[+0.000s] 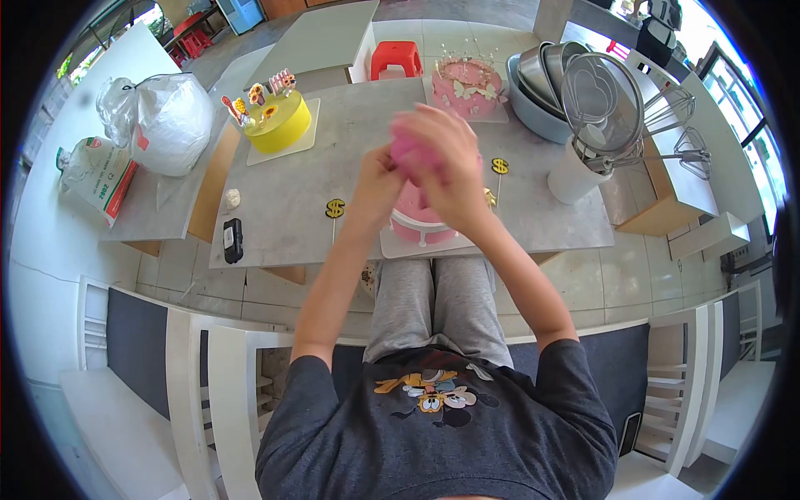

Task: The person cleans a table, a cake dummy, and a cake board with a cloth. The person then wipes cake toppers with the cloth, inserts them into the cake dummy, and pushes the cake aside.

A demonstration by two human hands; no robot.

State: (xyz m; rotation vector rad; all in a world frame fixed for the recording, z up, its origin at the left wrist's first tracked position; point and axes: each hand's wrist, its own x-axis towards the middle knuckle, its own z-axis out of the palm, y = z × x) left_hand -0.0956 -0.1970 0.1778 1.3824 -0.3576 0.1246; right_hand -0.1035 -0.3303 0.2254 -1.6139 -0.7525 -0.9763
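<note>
Both hands are raised over a pink cake (421,218) on a white board at the table's near edge. Between them is a blurred pink object (414,157), too smeared to identify. My left hand (382,179) grips its left side with bent fingers. My right hand (446,154) curves over its top and right side, blurred by motion. A black-and-gold dollar-sign topper (335,208) lies left of the cake, and another dollar topper (499,167) lies to the right. Something gold shows partly behind my right wrist.
A yellow cake (279,121) with toppers stands back left, a pink butterfly cake (467,90) at the back. Metal bowls (539,77) and a white container (573,177) of whisks are at right. A black device (232,241) lies front left. Plastic bags (171,125) sit farther left.
</note>
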